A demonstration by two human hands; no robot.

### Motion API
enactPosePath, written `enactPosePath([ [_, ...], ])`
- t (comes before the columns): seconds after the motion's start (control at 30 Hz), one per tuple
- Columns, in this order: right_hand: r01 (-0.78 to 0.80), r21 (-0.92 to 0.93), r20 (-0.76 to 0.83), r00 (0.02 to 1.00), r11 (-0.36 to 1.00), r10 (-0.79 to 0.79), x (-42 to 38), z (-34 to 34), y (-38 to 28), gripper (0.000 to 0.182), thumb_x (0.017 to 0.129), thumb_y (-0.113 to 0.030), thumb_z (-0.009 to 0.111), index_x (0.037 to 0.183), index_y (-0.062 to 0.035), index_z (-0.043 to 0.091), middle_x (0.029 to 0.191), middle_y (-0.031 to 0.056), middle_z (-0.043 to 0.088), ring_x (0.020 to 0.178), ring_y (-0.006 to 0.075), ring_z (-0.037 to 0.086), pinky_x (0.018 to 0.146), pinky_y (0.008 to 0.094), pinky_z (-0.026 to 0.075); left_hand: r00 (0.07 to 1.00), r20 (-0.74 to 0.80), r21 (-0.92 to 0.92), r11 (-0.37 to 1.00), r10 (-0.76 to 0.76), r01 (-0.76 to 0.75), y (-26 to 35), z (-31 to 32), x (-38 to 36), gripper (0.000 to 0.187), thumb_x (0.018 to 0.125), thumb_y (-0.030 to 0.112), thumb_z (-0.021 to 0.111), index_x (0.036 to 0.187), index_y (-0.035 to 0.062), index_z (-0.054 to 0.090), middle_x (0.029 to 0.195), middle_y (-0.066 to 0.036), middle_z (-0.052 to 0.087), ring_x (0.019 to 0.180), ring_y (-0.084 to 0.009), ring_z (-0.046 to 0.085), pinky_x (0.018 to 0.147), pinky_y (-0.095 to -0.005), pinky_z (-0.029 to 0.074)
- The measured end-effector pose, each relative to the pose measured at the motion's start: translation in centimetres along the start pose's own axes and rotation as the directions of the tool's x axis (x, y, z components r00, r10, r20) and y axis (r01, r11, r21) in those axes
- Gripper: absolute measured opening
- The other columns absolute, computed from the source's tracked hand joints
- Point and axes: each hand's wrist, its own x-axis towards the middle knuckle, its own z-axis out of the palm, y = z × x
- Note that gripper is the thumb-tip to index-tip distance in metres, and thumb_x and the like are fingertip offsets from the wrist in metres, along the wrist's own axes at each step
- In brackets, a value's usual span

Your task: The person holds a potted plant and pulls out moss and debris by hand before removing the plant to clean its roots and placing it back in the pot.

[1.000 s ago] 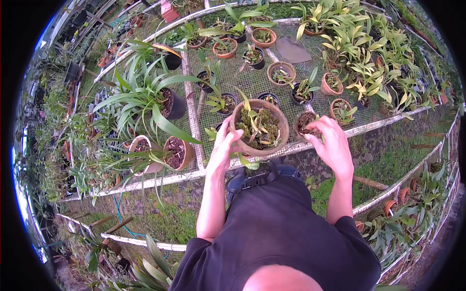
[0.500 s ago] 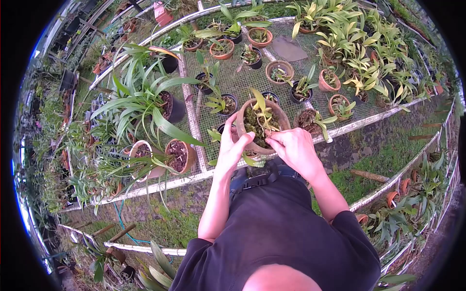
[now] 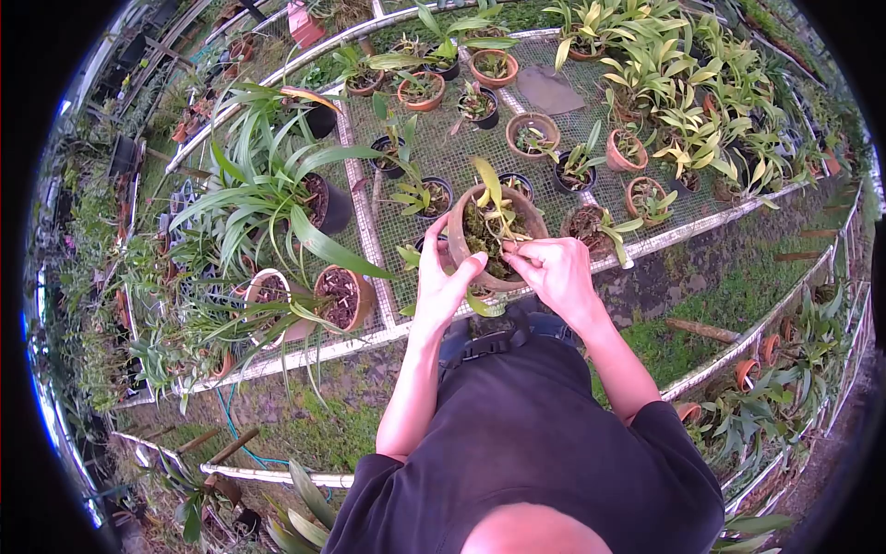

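A round clay pot (image 3: pixel 526 214) with mossy filling and a small yellow-green plant (image 3: pixel 491 187) is held up at the front edge of the mesh bench. My left hand (image 3: pixel 443 282) grips the pot's left side, its thumb over the rim. At the pot's lower right, my right hand (image 3: pixel 554 272) has its fingers pinched together among the plant's base; what lies between the fingertips is too small to make out.
The mesh bench (image 3: pixel 443 138) carries several clay and black pots. A long-leaved plant in a black pot (image 3: pixel 337 208) stands left, beside a bark-filled clay pot (image 3: pixel 360 300). Dense yellow-green plants (image 3: pixel 664 83) fill the right. A white rail (image 3: pixel 711 374) curves at lower right.
The pot and both hands have shifted very slightly. My right hand's fingers have moved a little at the plant's base, and the grip on the pot looks the same.
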Motion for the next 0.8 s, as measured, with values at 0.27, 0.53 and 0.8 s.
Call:
enactPosePath([
  [0.27, -0.044, 0.019, -0.014, 0.999, 0.999, 0.044, 0.3, -3.2, -3.6, 0.019, 0.084, -0.014, 0.085, 0.100, -0.0037, 0.081, 0.075, 0.0055, 0.065, 0.064, 0.0206, 0.061, 0.059, 0.0377, 0.048, 0.998, -0.014, -0.021, 0.998, 0.059, -0.059, -0.1, 0.5, 0.2, 0.086, 0.084, 0.011, 0.080, 0.159, 0.0083, 0.037, 0.125, -0.016, 0.056, 0.113, -0.0235, 0.065, 0.092, -0.0389, 0.061],
  [0.53, 0.016, -0.227, 0.010, 1.000, 0.974, -0.014, 0.7, -0.8, -2.0, 0.021, 0.079, -0.017, 0.085, 0.098, -0.0092, 0.085, 0.166, 0.0217, 0.039, 0.155, 0.0459, 0.030, 0.122, 0.0573, 0.031, 0.989, -0.092, 0.040, 0.993, 0.112, -0.109, -1.3, 1.5, 0.3, 0.088, 0.081, 0.010, 0.080, 0.158, 0.0073, 0.037, 0.131, -0.018, 0.054, 0.115, -0.0250, 0.066, 0.090, -0.0377, 0.062],
  [0.8, -0.035, -0.247, 0.080, 0.995, 0.968, 0.056, 0.6, -0.1, -1.5, 0.020, 0.082, -0.015, 0.084, 0.101, -0.0085, 0.085, 0.167, 0.0257, 0.037, 0.155, 0.0485, 0.032, 0.122, 0.0588, 0.031, 0.981, -0.162, -0.046, 0.992, 0.107, -0.116, -1.9, 2.2, -0.1, 0.088, 0.081, 0.010, 0.081, 0.158, 0.0071, 0.037, 0.132, -0.019, 0.055, 0.115, -0.0270, 0.066, 0.090, -0.0376, 0.062],
])
